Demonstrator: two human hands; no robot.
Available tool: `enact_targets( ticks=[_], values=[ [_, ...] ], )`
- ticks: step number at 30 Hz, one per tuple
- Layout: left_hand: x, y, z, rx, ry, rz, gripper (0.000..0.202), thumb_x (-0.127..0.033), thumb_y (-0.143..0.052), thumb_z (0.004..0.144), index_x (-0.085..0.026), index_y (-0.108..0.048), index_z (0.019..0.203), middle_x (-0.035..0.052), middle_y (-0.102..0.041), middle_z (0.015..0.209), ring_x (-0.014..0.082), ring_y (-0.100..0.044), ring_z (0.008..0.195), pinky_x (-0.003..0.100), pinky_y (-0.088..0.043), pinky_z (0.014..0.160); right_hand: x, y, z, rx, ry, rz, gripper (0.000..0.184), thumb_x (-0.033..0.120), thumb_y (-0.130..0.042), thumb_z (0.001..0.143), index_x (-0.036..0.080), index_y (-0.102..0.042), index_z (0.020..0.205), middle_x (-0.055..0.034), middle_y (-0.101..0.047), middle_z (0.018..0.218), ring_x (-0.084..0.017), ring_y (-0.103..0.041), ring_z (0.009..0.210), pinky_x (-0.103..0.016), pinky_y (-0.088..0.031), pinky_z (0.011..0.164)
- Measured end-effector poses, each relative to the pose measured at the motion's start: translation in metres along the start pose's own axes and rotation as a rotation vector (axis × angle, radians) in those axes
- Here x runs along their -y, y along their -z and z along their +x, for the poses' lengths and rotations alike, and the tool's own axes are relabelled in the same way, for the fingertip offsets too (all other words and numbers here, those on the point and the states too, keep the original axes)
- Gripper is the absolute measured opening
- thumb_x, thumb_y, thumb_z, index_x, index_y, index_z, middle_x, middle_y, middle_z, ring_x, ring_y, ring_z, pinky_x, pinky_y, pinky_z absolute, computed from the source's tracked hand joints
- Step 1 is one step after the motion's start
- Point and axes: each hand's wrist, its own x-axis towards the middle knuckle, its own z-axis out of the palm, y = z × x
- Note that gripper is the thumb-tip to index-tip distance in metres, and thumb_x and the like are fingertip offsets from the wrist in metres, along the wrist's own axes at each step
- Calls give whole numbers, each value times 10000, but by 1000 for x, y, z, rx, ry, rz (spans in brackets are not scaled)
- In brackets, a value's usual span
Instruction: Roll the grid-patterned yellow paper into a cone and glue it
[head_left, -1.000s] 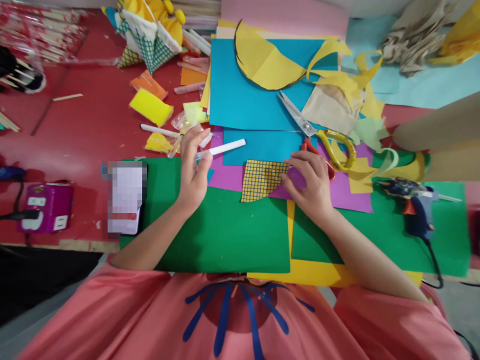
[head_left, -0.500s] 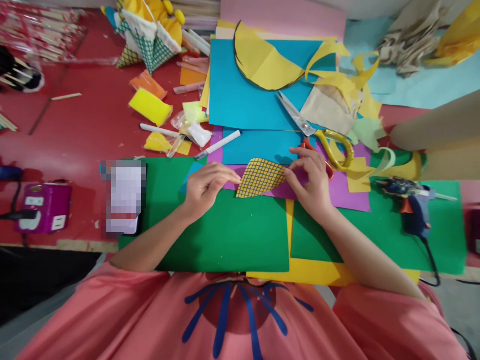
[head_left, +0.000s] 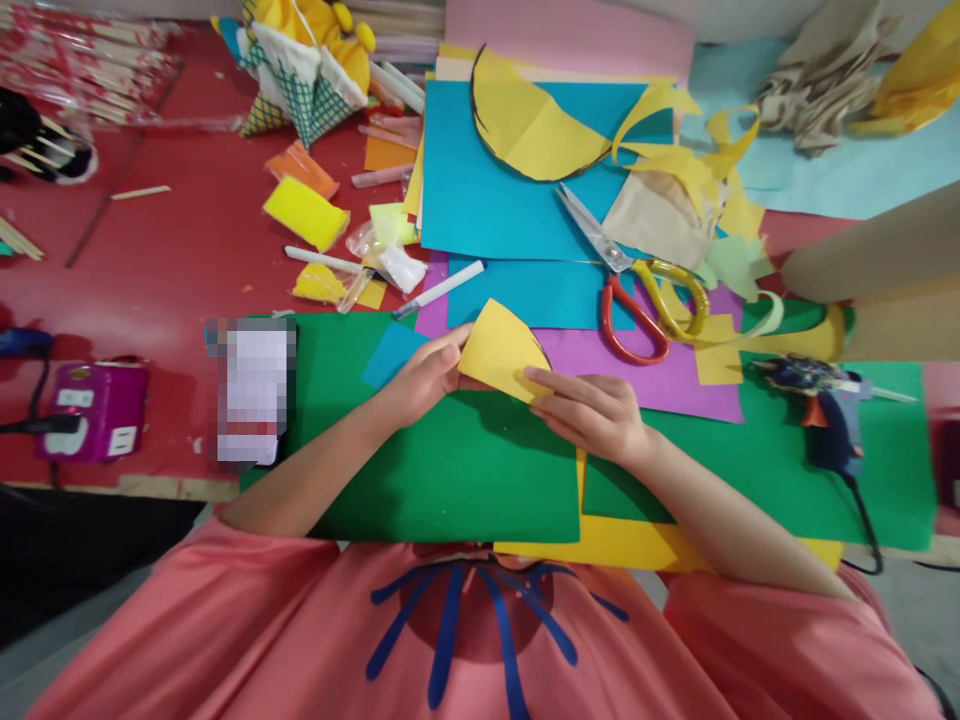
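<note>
Between my two hands is a wedge-shaped piece of yellow paper, its plain side facing me and a dark line along its right curved edge. My left hand pinches its left edge, thumb in front. My right hand grips the lower right corner between the fingers. Under the hands lies a green sheet, with a purple sheet just beyond. Scissors with a red and a yellow handle rest open-bladed past my right hand. A yellow half-round paper piece lies on a blue sheet.
At the right is a glue gun with its cord. A phone lies to the left, near a purple power socket block. Markers, clay packets and yellow paper scraps are scattered at the back.
The yellow paper piece has been turned from its grid-patterned side to its plain side. My right hand has moved down and left, away from the scissors, and both hands now grip the piece.
</note>
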Motion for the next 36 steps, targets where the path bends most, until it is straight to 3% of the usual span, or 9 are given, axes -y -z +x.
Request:
enact_targets(
  ticks=[5,10,15,18,21,25,30,36],
  values=[
    [-3,-4,3,-65,155,-44,597,-334,-642,780,-200,-430,1322,106,-639,1120,244,-616,1038,288,-523,768,1,-1,2,88,135,0,62,213,-599,847,212,-613,907,-62,-705,1091,-118,-658,608,-255,-496,485],
    [1,-4,5,-13,247,-200,569,-211,-624,757,-199,-446,1297,101,-640,1121,233,-626,1015,279,-517,739,7,-1,5,95,210,60,57,204,-624,831,191,-631,887,-47,-719,1056,-103,-635,563,-245,-476,453],
    [0,-3,6,1,276,-239,574,-164,-591,756,-251,-440,1303,67,-652,1095,209,-641,991,272,-523,713,9,-3,2,177,180,61,188,267,-583,861,219,-621,1039,-67,-668,1175,-97,-617,574,-248,-468,460],
    [-4,-4,7,2,267,-241,564,-151,-573,762,-273,-445,1298,49,-650,1094,195,-640,1002,259,-524,705,7,-3,1,307,92,11,372,263,-521,889,232,-512,1260,-88,-555,1328,-102,-612,599,-264,-463,470],
    [-6,-2,7,7,239,-252,554,-148,-567,766,-275,-445,1292,50,-636,1128,205,-625,1045,275,-529,741,6,-1,2,394,48,-16,455,192,-450,901,253,-422,1351,-80,-479,1396,-102,-611,613,-267,-459,469],
    [-6,-1,7,-6,268,-291,563,-132,-545,781,-292,-423,1306,53,-613,1186,221,-608,1083,330,-528,819,5,-2,4,381,-5,28,447,153,-428,894,220,-441,1335,-89,-510,1369,-122,-657,687,-265,-473,466],
    [-6,-2,7,-41,264,-300,609,-106,-535,762,-287,-406,1328,52,-611,1192,223,-602,1092,353,-515,864,3,-2,3,341,-26,75,338,209,-427,920,164,-509,1245,-106,-559,1311,-142,-691,815,-256,-489,487],
    [-4,1,7,6,248,-226,577,-162,-554,774,-291,-420,1320,60,-603,1204,241,-602,1090,353,-527,837,0,-2,1,322,-19,91,267,238,-425,935,204,-595,1139,-105,-603,1268,-123,-686,733,-242,-480,491]
  ],
)
